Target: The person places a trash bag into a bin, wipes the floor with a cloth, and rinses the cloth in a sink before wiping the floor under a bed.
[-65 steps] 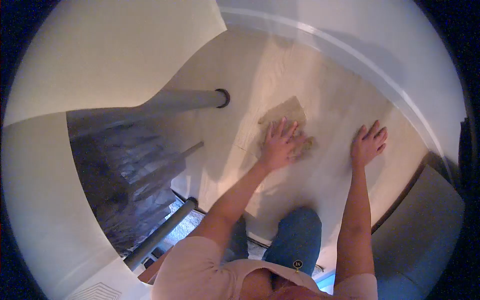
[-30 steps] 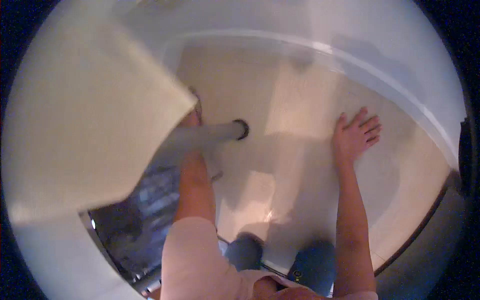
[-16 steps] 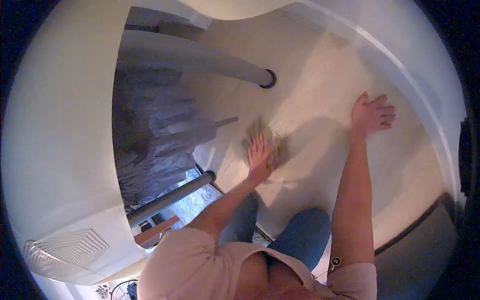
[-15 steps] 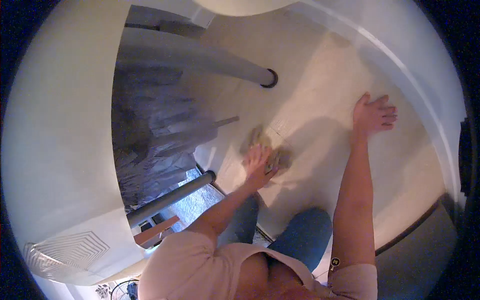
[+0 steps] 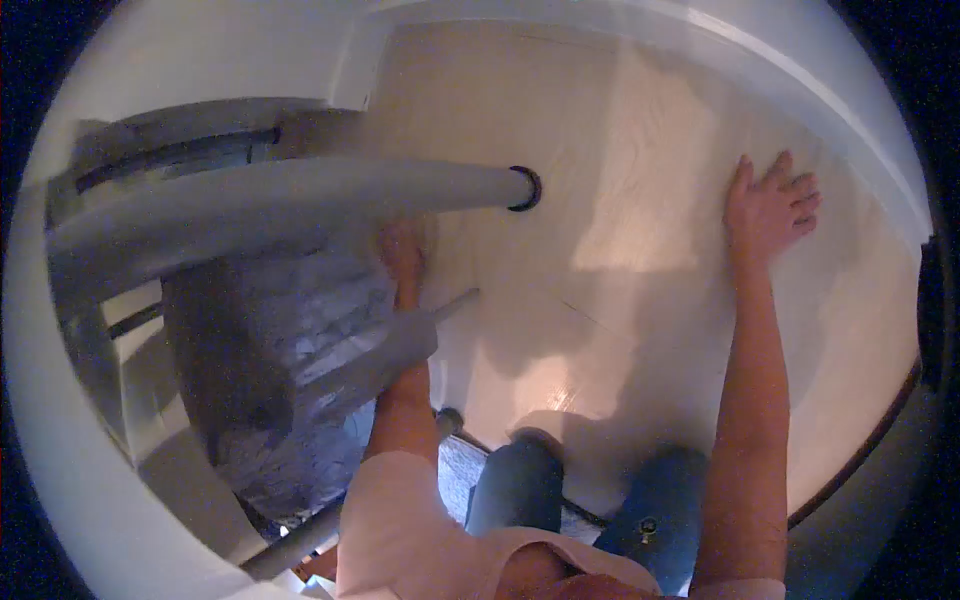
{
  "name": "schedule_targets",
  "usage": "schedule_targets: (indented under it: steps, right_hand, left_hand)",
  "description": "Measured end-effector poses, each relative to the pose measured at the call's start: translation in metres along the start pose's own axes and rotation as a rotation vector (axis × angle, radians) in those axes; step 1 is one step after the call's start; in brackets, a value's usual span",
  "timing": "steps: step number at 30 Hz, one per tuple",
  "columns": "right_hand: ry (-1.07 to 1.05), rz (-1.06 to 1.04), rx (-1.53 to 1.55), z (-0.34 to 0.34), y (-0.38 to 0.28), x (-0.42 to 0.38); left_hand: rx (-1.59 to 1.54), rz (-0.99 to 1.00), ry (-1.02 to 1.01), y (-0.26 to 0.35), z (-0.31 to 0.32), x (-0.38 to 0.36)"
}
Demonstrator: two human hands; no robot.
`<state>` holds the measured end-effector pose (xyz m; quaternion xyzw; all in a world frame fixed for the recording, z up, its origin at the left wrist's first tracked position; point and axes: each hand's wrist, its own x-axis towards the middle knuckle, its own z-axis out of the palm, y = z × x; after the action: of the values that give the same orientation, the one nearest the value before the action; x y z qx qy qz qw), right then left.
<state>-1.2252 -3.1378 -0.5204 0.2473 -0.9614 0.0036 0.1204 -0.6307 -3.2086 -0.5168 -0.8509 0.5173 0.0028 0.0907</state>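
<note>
My right hand (image 5: 773, 205) rests on the pale wood-look floor (image 5: 560, 250), palm down with its fingers spread and nothing in them. On the left, my left hand (image 5: 403, 252) reaches in beneath a thick grey pole (image 5: 430, 187). This hand is blurred, and the pole covers its fingertips, so I cannot see what lies under them. Grey fabric (image 5: 320, 300) hangs beside my left forearm, and a fold of it crosses in front of the wrist area. No cloth shows on the bare floor between my hands.
My knees in blue jeans (image 5: 520, 480) are on the floor. A white baseboard (image 5: 740, 45) curves along the back and right. The pole's dark-ringed end (image 5: 525, 188) stands on the floor. A second grey pole (image 5: 300, 540) and a light patterned rug (image 5: 460, 470) lie low on the left.
My left hand has moved left and forward, from a blurred, yellowish-grey cloth on the floor to beneath the pole. That cloth is out of sight. My right hand stays spread; the view has shifted.
</note>
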Motion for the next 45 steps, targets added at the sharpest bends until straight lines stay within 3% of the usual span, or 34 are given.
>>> schedule_targets:
  steps: [7,15,22,27,32,35,41,44,45]
  right_hand:
    - [0.051,-0.004,-0.063,0.0,-0.005,0.009]
    - [-0.03,0.021,-0.112,0.003,-0.001,0.01]
    - [-0.064,0.013,-0.104,-0.001,-0.003,0.009]
    - [0.0,0.007,-0.048,0.004,-0.001,0.005]
    - [-0.048,0.014,-0.035,-0.006,-0.001,0.002]
    - [-0.064,-0.013,-0.027,-0.008,0.005,-0.002]
    - [-0.248,-0.112,0.194,0.004,0.024,0.011]
    - [-0.47,-0.239,0.577,0.016,0.072,0.015]
    - [-0.536,-0.252,0.742,0.023,0.096,0.017]
  left_hand:
    - [-0.018,0.016,0.001,-0.04,-0.009,0.048]
    - [0.012,0.04,0.053,-0.04,-0.016,0.047]
    - [0.0,0.1,0.087,0.028,0.01,0.05]
    - [0.031,0.072,0.096,0.009,0.018,0.007]
    - [0.103,0.0,0.049,-0.028,0.03,-0.075]
    - [0.139,-0.005,-0.031,-0.019,0.036,-0.137]
    - [0.179,0.302,-0.302,0.068,0.03,-0.249]
    - [-0.072,0.808,-0.258,0.111,0.009,-0.289]
    - [-0.18,0.874,-0.373,0.122,-0.008,-0.301]
